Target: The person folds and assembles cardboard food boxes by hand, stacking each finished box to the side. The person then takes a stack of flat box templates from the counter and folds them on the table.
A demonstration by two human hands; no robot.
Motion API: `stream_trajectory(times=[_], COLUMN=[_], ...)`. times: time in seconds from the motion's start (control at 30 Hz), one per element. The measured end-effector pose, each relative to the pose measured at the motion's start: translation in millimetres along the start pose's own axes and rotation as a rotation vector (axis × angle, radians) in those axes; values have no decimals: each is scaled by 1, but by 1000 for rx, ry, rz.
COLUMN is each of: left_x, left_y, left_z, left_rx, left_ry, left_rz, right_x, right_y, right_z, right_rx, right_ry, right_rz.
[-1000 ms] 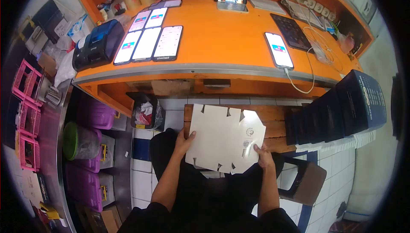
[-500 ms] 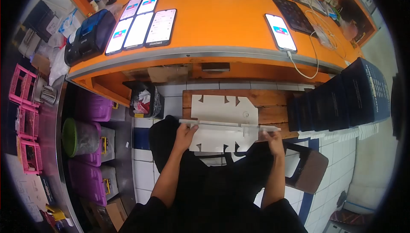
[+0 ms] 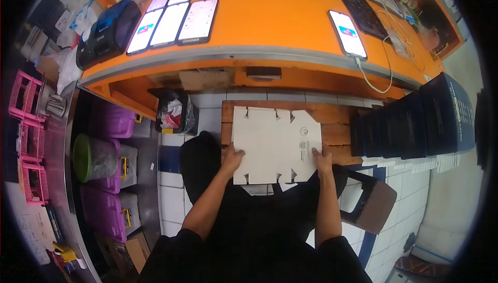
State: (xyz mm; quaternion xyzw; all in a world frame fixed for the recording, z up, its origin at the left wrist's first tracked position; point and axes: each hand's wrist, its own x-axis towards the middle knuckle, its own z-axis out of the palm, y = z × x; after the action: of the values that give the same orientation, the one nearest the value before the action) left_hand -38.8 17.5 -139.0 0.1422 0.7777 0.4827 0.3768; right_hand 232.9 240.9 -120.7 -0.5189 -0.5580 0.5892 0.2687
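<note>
A flat white cardboard sheet (image 3: 272, 145) with notched edges and small dark print on its right side lies face up over the wooden bench (image 3: 337, 136) and my lap. Its left edge is gripped by my left hand (image 3: 232, 159), thumb on top. My right hand (image 3: 322, 162) holds the right edge beside the print, also thumb on top. The fingers under the sheet are hidden. On the right end of the bench stands a stack of dark blue boxes (image 3: 410, 124), white flaps along its lower side.
An orange desk (image 3: 270, 28) ahead bears several lit phones (image 3: 198, 22), a tablet (image 3: 360, 13) and a black printer (image 3: 109, 34). A bin (image 3: 176, 114) stands under it. Purple-lidded containers (image 3: 104, 215) sit left, a brown stool (image 3: 377, 207) right.
The sheet, seen nearly folded with a raised middle half a second ago, now lies flat with its print showing. Both hands still hold its sides. The view has shifted slightly downward.
</note>
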Motion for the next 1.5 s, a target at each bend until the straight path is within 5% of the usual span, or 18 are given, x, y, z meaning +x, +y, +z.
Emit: stream_trajectory(times=[0.1,0.17,0.27,0.4,0.63,0.77,0.9,0.93,0.97,1.0,1.07,1.17,1.3,1.5], left_x=[-1,-10,-27,-13,-5,-11,3,7,13,36,25,21,48,26], left_y=[-3,23,52,25,19,32,18,13,5,-38,-16,-21,-55,-25], left_z=[-12,-26,-33,-30,-22,-20,-6,-2,2,8,8,9,9,7], left_rx=[-248,-144,-414,-173,-88,-97,12,29,43,72,4,-66,18,-101], left_ry=[-125,-136,-120,-42,4,82,101,62,26,34,24,-21,-130,-98], left_rz=[27,62,318,391,277,428,363,166,-26,36,-24,-111,-229,-221], right_x=[-7,-17,-33,-31,-30,-18,-3,4,10,-16,-59,-123,-124,-107], right_y=[6,-7,-29,-12,-37,-37,-21,2,34,-6,-32,-46,6,4], right_z=[-10,-12,-15,-28,-17,-15,-10,-7,-5,9,40,84,113,113], right_rx=[33,226,292,165,193,154,-83,-122,-312,-769,-1034,-1214,-1217,-1164], right_ry=[-37,-99,-127,-193,-191,-117,-79,-35,-28,2,-213,-526,-274,-270], right_rz=[160,3,-80,-125,-79,-129,-11,57,-12,-226,-491,-723,-911,-1056])
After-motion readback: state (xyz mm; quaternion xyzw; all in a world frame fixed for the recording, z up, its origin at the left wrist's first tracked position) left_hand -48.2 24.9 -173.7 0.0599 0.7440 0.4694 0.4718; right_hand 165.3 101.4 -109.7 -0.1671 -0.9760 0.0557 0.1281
